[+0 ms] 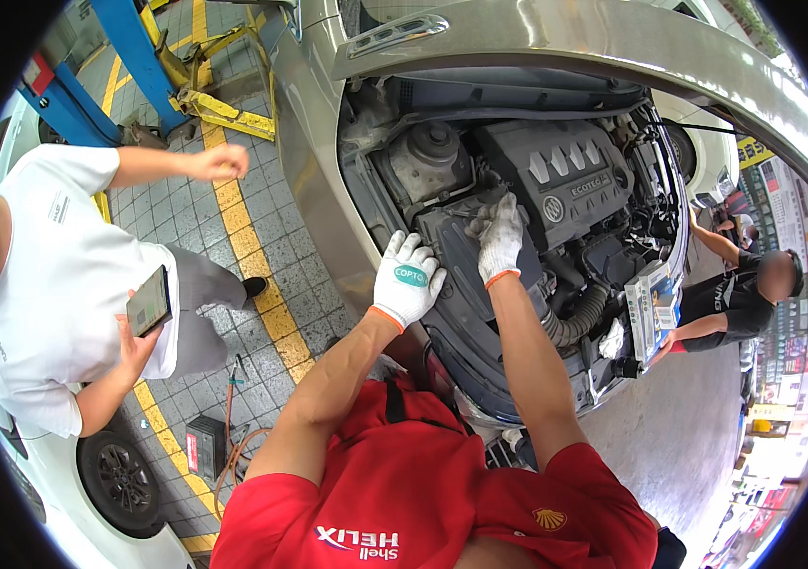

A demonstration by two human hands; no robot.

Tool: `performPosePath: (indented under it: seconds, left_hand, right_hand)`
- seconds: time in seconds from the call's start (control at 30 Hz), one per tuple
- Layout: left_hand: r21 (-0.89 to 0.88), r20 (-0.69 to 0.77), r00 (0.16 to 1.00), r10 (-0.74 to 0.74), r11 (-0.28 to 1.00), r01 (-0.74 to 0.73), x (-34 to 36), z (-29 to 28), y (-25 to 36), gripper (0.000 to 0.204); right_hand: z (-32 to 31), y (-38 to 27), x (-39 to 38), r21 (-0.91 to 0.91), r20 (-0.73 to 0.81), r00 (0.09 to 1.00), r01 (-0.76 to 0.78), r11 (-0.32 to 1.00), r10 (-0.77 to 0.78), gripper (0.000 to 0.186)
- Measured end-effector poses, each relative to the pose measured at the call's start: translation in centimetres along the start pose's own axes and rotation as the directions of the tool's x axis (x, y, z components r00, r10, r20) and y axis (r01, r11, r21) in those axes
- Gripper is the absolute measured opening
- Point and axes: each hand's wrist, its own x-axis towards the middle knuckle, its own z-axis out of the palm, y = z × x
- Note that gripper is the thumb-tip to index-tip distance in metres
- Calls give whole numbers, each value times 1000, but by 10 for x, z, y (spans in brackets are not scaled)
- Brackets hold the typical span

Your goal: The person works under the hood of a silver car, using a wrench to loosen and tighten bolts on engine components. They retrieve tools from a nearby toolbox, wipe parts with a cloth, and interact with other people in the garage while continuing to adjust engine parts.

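Observation:
Both my hands wear white knit work gloves with orange cuffs. My left hand (408, 280) lies flat with its fingers spread, at the fender-side edge of a dark flat cover (465, 270) in the engine bay. Over the inner upper part of that cover is my right hand (499, 239), its fingers curled together. What those fingers grip, if anything, is hidden by the glove. Just beyond them sit a round black cap (434, 140) on its housing and the dark plastic engine cover (555, 180) with silver trim.
The raised hood (612, 43) arches overhead. At left, a person in white (72, 266) holds a phone (149, 302); at right, a person in black (731, 299) stands by the car's front. A boxed item (650, 308) rests on the front edge. A battery-like black box (205, 446) stands on the floor.

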Motion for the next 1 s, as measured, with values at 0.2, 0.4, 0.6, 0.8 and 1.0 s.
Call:
performPosePath:
  seconds: [0.2,0.4,0.6,0.8,1.0]
  left_hand:
    - [-9,0,1000,-4,1000,4,-2,-2,-2,29]
    - [-35,-37,999,14,999,-16,1,-3,2,28]
    - [-22,-59,998,-2,1000,1,-1,-3,-4,27]
    - [-39,-70,997,39,998,-42,8,-9,6,27]
    - [22,-42,999,34,999,-33,3,-6,3,22]
  right_hand:
    - [27,-17,-17,-149,121,991,75,986,-57,39]
    - [-17,-5,30,-555,641,620,782,285,-453,24]
    - [10,-46,22,-586,632,774,508,631,-36,35]
    - [-11,-8,47,-640,419,899,391,662,-127,45]
    - [-4,-4,36,-562,798,541,827,-2,-267,32]
